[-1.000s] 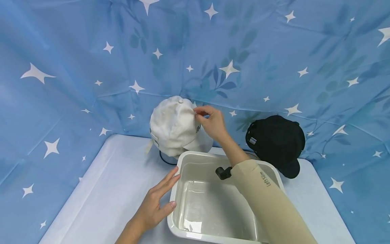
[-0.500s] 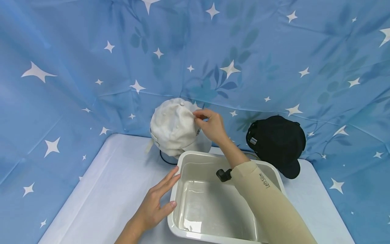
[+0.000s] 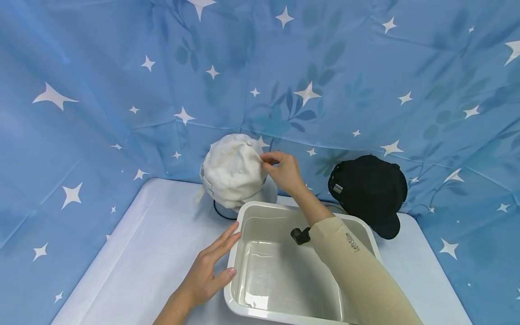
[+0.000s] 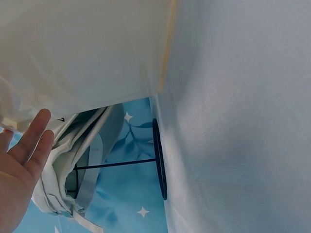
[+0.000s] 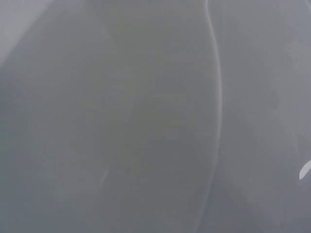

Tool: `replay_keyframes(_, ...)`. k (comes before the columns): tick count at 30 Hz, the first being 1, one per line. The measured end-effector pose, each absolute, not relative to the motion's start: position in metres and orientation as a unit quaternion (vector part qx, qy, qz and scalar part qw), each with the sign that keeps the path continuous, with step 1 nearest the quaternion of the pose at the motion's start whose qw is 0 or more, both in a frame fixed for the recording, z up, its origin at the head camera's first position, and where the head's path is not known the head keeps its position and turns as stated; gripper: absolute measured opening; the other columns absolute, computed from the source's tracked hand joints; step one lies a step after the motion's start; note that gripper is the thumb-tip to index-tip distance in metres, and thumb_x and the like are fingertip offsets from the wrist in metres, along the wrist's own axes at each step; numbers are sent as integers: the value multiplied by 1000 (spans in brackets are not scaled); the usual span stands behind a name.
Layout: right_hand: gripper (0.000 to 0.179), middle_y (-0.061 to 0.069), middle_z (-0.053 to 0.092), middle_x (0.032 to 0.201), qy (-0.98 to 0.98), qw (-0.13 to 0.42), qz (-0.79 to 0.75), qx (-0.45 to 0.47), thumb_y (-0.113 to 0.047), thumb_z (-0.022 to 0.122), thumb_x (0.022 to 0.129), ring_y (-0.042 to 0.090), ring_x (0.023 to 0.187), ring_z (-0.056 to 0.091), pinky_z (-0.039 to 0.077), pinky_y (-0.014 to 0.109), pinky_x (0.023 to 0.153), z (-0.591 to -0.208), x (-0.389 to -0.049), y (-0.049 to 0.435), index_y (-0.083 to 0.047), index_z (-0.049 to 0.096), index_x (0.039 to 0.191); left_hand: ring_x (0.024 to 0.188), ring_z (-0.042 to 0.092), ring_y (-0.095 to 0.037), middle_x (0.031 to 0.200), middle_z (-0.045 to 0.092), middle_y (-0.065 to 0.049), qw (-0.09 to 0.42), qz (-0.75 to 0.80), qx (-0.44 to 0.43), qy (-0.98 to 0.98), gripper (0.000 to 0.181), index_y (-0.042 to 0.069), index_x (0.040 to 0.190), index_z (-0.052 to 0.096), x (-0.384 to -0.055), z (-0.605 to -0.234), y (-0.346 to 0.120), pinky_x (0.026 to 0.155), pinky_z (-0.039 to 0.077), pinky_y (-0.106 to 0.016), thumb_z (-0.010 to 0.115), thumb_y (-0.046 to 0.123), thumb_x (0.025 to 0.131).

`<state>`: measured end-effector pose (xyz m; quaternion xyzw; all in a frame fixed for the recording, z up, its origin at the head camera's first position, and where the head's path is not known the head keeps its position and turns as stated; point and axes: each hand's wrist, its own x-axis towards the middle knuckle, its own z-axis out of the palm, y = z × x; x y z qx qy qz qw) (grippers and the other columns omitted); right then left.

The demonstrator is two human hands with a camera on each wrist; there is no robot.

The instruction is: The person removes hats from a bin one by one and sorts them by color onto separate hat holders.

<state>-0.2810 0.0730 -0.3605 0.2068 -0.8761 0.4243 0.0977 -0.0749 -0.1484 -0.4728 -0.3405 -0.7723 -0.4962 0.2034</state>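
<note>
A white baseball cap [image 3: 231, 174] sits on a black wire stand [image 4: 119, 164] behind the basin. My right hand [image 3: 284, 171] pinches the front of its crown with thumb and fingers, at the cap's right side in the head view. Part of the brim shows below that hand. My left hand [image 3: 207, 273] has its fingers extended, fingertips at the left rim of the white basin [image 3: 229, 289]. In the left wrist view the cap's folded edge and a dangling strap [image 4: 87, 223] show past the left fingers [image 4: 34, 136]. Only the basin's blurred surface [image 5: 146, 116] fills the right wrist view.
A black cap [image 3: 367, 194] rests at the back right, behind the basin's corner. A small black device [image 3: 300, 235] projects from the right wrist over the basin. The white table [image 3: 134, 253] meets a blue star-patterned curtain [image 3: 260, 67] at the back and sides.
My right hand has moved slightly down. The white cap's crown has sunk and turned a little, so its lettering is now mostly hidden. The left hand stays at the basin rim.
</note>
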Motion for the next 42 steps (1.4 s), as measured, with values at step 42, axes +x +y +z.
replay_keyframes(42, 35, 10, 73, 124, -905, 146, 299, 264, -16, 72, 98, 28, 105, 72, 60, 49, 88, -272, -241, 171, -8, 71, 133, 147, 46, -32, 166, 38, -15, 189, -475, -325, -795, 66, 3, 154, 51, -72, -470, -149, 119, 35, -27, 61, 15, 90)
